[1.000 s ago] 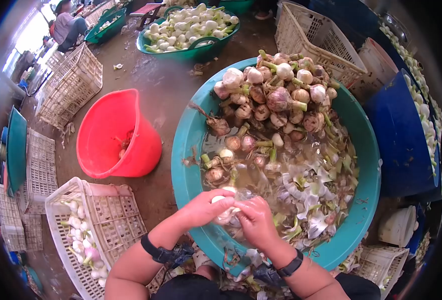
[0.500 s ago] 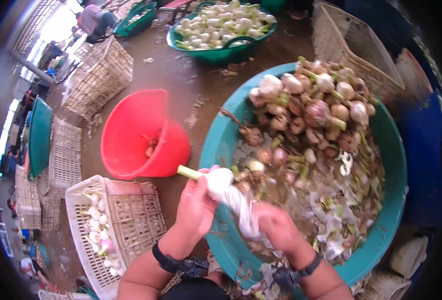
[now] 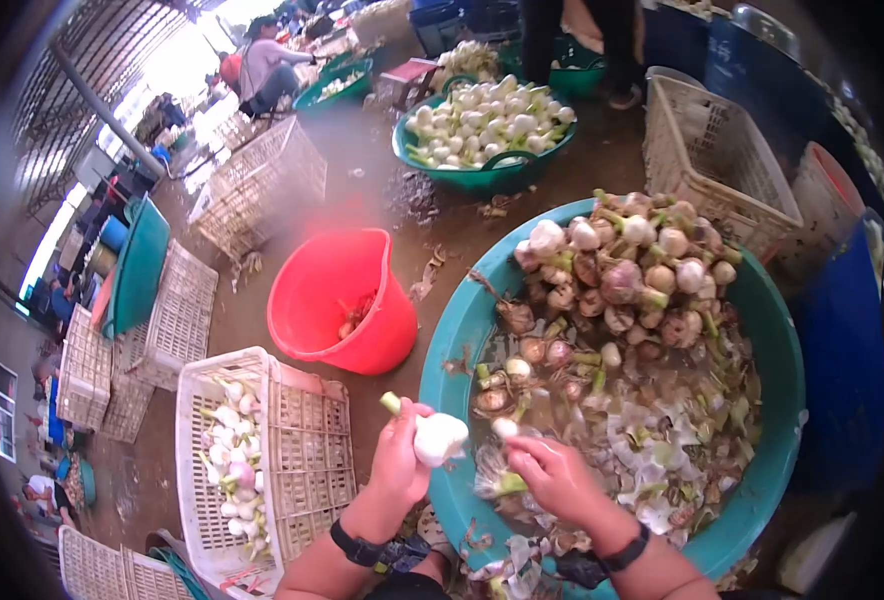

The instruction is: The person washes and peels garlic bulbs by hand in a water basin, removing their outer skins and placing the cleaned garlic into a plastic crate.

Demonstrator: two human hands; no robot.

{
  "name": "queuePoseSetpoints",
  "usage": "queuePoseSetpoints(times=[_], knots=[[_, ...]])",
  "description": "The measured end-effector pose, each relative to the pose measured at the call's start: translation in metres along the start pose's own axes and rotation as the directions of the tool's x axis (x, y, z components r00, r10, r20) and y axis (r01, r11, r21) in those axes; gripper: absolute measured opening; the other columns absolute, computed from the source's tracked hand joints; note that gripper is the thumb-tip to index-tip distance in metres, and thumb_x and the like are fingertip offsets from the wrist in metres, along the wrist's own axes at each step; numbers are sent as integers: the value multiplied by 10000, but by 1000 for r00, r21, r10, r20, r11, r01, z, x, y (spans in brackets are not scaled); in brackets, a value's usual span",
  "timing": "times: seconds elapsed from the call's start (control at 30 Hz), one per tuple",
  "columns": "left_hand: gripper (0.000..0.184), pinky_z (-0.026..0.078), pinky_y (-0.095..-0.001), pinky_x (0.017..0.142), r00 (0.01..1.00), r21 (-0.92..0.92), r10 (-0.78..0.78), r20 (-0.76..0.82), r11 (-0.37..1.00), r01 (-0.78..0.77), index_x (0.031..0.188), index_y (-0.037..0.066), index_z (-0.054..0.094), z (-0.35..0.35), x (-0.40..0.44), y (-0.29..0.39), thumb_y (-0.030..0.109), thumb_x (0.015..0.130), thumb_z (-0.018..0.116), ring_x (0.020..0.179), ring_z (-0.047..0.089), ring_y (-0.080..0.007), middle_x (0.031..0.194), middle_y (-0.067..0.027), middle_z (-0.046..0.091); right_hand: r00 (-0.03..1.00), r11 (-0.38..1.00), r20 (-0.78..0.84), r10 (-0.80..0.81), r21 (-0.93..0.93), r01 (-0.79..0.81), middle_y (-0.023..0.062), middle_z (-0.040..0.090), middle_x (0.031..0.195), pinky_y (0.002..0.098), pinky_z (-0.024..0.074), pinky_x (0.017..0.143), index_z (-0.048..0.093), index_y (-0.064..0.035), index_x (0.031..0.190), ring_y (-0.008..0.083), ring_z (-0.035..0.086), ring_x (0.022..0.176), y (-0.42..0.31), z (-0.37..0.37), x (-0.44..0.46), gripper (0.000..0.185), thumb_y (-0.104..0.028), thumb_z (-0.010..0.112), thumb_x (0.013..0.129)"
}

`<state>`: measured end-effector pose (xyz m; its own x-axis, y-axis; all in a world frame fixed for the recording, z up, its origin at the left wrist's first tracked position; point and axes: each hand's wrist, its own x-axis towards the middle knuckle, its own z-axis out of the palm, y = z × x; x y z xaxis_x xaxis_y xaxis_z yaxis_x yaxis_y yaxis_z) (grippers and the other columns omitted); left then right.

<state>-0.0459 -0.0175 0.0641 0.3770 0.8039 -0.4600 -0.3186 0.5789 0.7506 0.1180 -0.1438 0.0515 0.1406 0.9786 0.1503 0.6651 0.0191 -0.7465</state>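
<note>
My left hand [image 3: 399, 462] is wrapped round a peeled white garlic bulb [image 3: 440, 439], its short green stem pointing up and left. My right hand [image 3: 554, 478] is closed over the near left part of the teal tub [image 3: 447, 350], with pale peel and a green piece [image 3: 507, 484] beside its fingertips; what it grips, if anything, is too small to name. Unpeeled garlic bulbs [image 3: 622, 282] are heaped at the tub's far side. Loose wet skins [image 3: 652, 450] float in the murky water nearer me.
A red bucket [image 3: 342, 300] stands left of the tub. A white crate [image 3: 270, 470] holding peeled garlic is at lower left. Beyond are a green basin [image 3: 487, 175] of white bulbs, more crates [image 3: 262, 190], a seated person [image 3: 265, 65] and a standing person's legs.
The view has swung left and up. The long strip of skin pulled off the white bulb is no longer stretched between my hands, and my right hand is now apart from the bulb.
</note>
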Motion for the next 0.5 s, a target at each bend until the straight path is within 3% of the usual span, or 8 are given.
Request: queuePoseSetpoints(times=[0.03,0.07,0.2,0.27,0.33,0.4,0.47,0.5], knots=[[337,490,-351,715,994,55,30,105,998,-36,932,76,497,3,-11,-1,403,918,413,809,605,-212,817,-84,603,942,710,124,312,629,-318,139,625,928,324,514,696,588,-33,1053,246,605,784,-16,8,-1,309,-238,615,823],[342,494,-346,727,975,107,50,215,991,-75,964,62,497,8,-23,-3,394,914,429,819,605,-215,822,-88,604,809,7,400,430,895,-446,111,631,883,310,520,682,596,-12,1022,190,604,765,-29,11,-5,273,-224,594,849],[331,502,-362,758,913,243,53,404,956,-163,1011,50,493,35,-47,20,363,907,456,842,607,-222,870,-101,609,873,-113,219,435,976,-189,60,607,809,284,525,665,600,20,952,112,579,732,-63,-5,-27,209,-171,557,879],[315,502,-371,765,924,251,80,374,950,-184,1012,51,492,42,-49,33,347,912,452,854,606,-225,877,-102,608,980,300,50,195,948,-108,41,592,759,271,516,648,603,13,927,115,575,685,-79,-35,-45,165,-137,567,867],[299,503,-380,773,937,245,113,331,948,-201,1014,52,491,52,-62,45,331,916,448,866,605,-228,884,-103,607,997,423,43,58,904,-64,30,582,747,251,503,633,597,1,944,103,565,668,-77,-39,-60,163,-138,567,866],[264,502,-393,789,920,240,87,382,952,-190,1005,56,501,65,-78,54,300,923,439,903,597,-236,895,-100,601,941,466,83,328,852,-238,26,589,754,237,493,630,604,-11,961,93,557,665,-77,-43,-65,164,-138,573,861],[243,496,-398,812,895,215,69,441,960,-180,994,62,512,77,-97,53,282,926,434,933,588,-242,901,-97,599,934,418,-21,358,898,-140,33,595,770,237,494,629,602,2,960,93,552,660,-90,-50,-63,178,-142,579,858],[244,491,-397,819,870,203,40,492,966,-159,992,67,516,81,-105,50,287,925,435,935,586,-243,903,-95,599,928,241,-2,374,966,-95,34,595,775,236,494,623,599,9,959,94,552,662,-99,-50,-59,184,-142,583,855]])
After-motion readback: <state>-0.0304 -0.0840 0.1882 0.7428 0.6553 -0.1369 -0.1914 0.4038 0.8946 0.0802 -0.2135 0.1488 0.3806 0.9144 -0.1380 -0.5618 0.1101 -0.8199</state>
